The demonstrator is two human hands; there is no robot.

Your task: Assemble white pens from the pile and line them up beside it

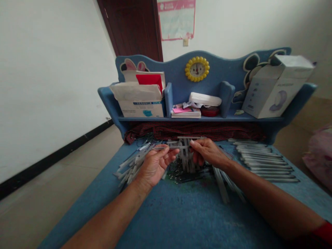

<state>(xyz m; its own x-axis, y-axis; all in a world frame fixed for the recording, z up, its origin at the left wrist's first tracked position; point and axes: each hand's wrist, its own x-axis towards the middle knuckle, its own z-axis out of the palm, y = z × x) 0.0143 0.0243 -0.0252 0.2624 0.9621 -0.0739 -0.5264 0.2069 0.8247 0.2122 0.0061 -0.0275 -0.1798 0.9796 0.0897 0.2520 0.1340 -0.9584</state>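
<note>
Both forearms converge from the lower corners toward the centre. The left forearm [114, 211] rises obliquely; its hand [155, 166] shows the palm turned partly upward, thumb [162, 151] closed in a pinch, the remaining fingers [170, 159] loosely curled. The right forearm [269, 200], bare below a red sleeve [323, 236], slopes inward; the right hand [209, 152] presents its back, thumb and fingertips drawn together, facing the left.

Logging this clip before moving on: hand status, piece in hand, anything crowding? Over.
Left hand pinching slim pale rod. Right hand at rod's other end, grip unclear. Loose strips crowd desk beside left hand.
</note>
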